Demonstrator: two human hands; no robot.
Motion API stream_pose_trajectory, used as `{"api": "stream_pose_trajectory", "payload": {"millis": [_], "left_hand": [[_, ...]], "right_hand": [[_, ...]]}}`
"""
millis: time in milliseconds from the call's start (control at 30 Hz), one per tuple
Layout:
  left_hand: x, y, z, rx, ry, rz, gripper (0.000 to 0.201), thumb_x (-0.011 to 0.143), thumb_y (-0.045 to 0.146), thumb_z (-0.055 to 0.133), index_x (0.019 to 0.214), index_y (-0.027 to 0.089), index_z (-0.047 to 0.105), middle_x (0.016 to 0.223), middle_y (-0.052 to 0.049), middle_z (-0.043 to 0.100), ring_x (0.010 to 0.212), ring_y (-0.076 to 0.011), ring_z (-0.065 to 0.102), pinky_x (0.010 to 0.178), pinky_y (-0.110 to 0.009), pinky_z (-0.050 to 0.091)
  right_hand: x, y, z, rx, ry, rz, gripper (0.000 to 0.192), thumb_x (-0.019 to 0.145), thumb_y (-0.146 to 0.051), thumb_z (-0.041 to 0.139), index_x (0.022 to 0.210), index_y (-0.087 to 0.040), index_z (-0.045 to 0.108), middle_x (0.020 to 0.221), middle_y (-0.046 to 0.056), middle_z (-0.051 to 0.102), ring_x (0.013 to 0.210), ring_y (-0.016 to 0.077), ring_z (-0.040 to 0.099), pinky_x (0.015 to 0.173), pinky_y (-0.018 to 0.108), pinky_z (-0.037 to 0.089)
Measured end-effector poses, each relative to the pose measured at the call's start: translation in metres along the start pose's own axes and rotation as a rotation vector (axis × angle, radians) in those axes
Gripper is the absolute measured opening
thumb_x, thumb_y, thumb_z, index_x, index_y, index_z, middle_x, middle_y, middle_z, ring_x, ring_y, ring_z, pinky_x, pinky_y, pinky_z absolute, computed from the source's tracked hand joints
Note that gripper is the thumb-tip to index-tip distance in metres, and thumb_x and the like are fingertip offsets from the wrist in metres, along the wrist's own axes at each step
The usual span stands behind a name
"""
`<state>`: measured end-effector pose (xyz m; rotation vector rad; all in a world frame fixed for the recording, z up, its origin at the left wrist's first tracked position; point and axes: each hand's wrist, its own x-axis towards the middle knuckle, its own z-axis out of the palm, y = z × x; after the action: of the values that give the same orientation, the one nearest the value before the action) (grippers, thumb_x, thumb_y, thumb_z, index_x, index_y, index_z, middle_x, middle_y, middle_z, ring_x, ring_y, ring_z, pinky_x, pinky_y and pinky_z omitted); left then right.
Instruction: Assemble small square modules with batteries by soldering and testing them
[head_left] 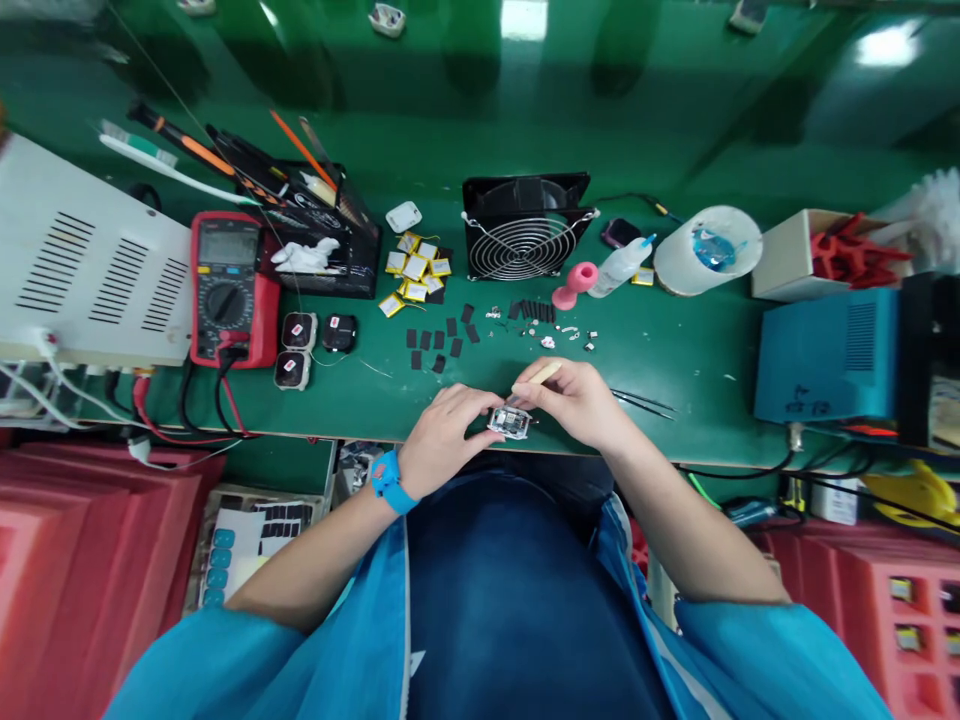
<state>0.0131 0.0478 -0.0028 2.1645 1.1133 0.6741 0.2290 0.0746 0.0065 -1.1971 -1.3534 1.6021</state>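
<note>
Small white device (pixel 509 422) at near table (pixel 675 370) edge, centre | left hand (pixel 448 437) pinches its left side | right hand (pixel 577 400) touches its right side, fingers closed on beige stick (pixel 541 374) | tweezers (pixel 643 403) lie right, apart.

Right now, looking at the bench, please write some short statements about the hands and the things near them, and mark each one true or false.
1. Both hands, left hand and right hand, hold a small circuit board. True.
2. The right hand holds a pale stick. True.
3. The fan lies flat on the floor. False: it stands on the green table.
4. The multimeter is blue. False: it is red.
5. The left wrist wears a blue band. True.
</note>
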Motion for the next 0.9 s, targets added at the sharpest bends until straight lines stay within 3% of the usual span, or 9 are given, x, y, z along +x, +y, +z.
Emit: {"api": "stream_pose_trajectory", "payload": {"millis": [233,367,467,567,667,767,900], "left_hand": [[0.001,-0.002,0.001,0.005,0.017,0.095,0.02,0.097,0.028,0.069,0.115,0.02,0.066,0.111,-0.006,0.075,0.1,-0.0211,0.068,0.09,-0.038,0.054],[0.001,0.002,0.001,0.025,0.002,0.075,0.02,0.097,0.025,0.069,0.116,0.021,0.066,0.113,-0.007,0.073,0.103,-0.0219,0.068,0.092,-0.039,0.053],[0.001,0.004,0.0,0.048,-0.004,0.07,0.022,0.095,0.026,0.07,0.116,0.021,0.066,0.121,-0.009,0.071,0.107,-0.0236,0.066,0.094,-0.041,0.052],[0.001,0.004,0.001,0.052,0.002,0.121,0.021,0.095,0.026,0.07,0.115,0.021,0.066,0.122,-0.008,0.072,0.105,-0.0235,0.065,0.093,-0.042,0.052],[0.0,0.002,0.002,0.077,0.028,0.151,0.019,0.096,0.025,0.068,0.115,0.021,0.065,0.117,-0.007,0.074,0.102,-0.0224,0.065,0.091,-0.041,0.052],[0.0,0.002,0.003,0.089,0.043,0.154,0.019,0.097,0.025,0.068,0.115,0.021,0.066,0.116,-0.007,0.074,0.102,-0.0222,0.064,0.09,-0.04,0.053],[0.0,0.003,0.004,0.055,0.047,0.146,0.018,0.097,0.025,0.068,0.114,0.021,0.064,0.117,-0.007,0.075,0.102,-0.0218,0.065,0.091,-0.04,0.053]], "right_hand": [[-0.012,-0.014,-0.017,-0.089,0.116,-0.145,0.032,0.087,-0.05,0.076,0.075,-0.021,0.071,0.083,0.004,0.077,0.075,0.0166,0.072,0.071,0.032,0.058],[-0.024,-0.022,-0.03,-0.15,0.168,-0.195,0.024,0.091,-0.041,0.075,0.077,-0.022,0.073,0.082,0.004,0.077,0.077,0.0169,0.074,0.071,0.032,0.059],[-0.031,-0.021,-0.038,-0.19,0.183,-0.18,0.03,0.091,-0.046,0.074,0.074,-0.022,0.07,0.083,0.004,0.077,0.074,0.017,0.073,0.069,0.032,0.059],[-0.036,-0.018,-0.053,-0.278,0.298,-0.106,0.038,0.092,-0.056,0.068,0.078,-0.021,0.066,0.077,0.004,0.074,0.064,0.016,0.069,0.06,0.031,0.055],[-0.037,-0.016,-0.078,-0.519,0.415,-0.017,0.041,0.094,-0.062,0.059,0.084,-0.022,0.063,0.066,0.001,0.068,0.055,0.0162,0.061,0.054,0.03,0.046],[-0.037,-0.016,-0.103,-0.867,0.45,0.057,0.043,0.097,-0.058,0.053,0.072,-0.023,0.057,0.06,0.002,0.062,0.054,0.0178,0.055,0.054,0.031,0.038],[-0.043,-0.017,-0.111,-1.247,0.549,0.04,0.041,0.1,-0.057,0.048,0.081,-0.023,0.062,0.08,0.011,0.067,0.069,0.0239,0.059,0.057,0.034,0.034]]}}
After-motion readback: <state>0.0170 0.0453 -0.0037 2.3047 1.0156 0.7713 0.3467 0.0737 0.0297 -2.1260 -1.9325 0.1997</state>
